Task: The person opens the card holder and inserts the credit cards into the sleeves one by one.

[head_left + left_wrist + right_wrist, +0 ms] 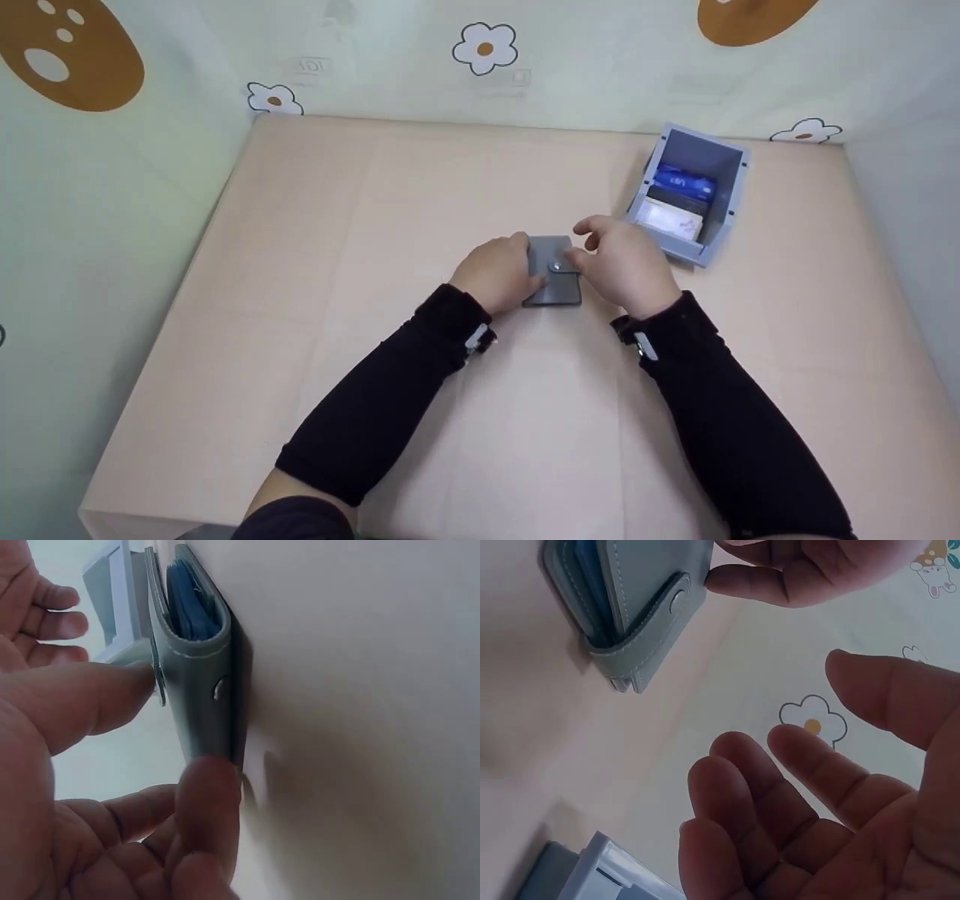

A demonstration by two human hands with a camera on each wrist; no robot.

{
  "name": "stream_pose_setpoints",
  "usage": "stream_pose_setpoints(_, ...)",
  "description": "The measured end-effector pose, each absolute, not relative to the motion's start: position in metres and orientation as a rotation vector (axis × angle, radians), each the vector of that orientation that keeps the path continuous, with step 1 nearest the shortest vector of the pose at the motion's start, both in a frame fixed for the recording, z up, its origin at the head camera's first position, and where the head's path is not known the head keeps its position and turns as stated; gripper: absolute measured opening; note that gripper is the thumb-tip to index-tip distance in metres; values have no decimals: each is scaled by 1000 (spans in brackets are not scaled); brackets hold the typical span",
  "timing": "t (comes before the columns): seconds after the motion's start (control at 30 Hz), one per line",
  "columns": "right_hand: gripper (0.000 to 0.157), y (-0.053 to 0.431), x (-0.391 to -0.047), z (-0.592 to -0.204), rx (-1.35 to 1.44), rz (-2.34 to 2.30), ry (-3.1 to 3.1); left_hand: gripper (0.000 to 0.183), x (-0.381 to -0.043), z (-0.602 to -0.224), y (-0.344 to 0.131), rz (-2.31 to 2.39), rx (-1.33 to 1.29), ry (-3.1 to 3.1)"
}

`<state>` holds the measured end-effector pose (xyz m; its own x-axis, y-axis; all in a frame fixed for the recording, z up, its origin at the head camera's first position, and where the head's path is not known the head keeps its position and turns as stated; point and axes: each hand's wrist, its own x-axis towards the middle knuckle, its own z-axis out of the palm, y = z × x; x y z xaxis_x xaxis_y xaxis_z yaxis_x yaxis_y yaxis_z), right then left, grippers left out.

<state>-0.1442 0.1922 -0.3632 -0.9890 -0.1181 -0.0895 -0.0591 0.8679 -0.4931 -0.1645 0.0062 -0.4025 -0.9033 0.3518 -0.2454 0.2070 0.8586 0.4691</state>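
The wallet (553,294) is lying between the two hands at the middle of the table (322,225), its upper face showing; whether it is resting fully on the surface cannot be told. The left hand (495,271) is gripping its left side, the thumb pressing on the upper face and fingers bracing the spine. The right hand (634,266) is hovering just beside the right edge, fingers loosely spread and holding nothing. The strap (649,630) is wrapping round that edge, its stud facing up. Beyond the right hand, a bin (739,180) is standing near the wall (390,60).
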Motion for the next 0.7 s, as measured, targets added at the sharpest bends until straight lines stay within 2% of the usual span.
stream_pose_setpoints(0.5, 30, 175, -156, -391, -284, -440, 2999, 44, -163, -406, 12, 615, 496, 2761)
stream_pose_setpoints(0.7, 32, 178, -160, -397, -260, -421, 2991, 60, -160, -409, 17, 597, 515, 2786)
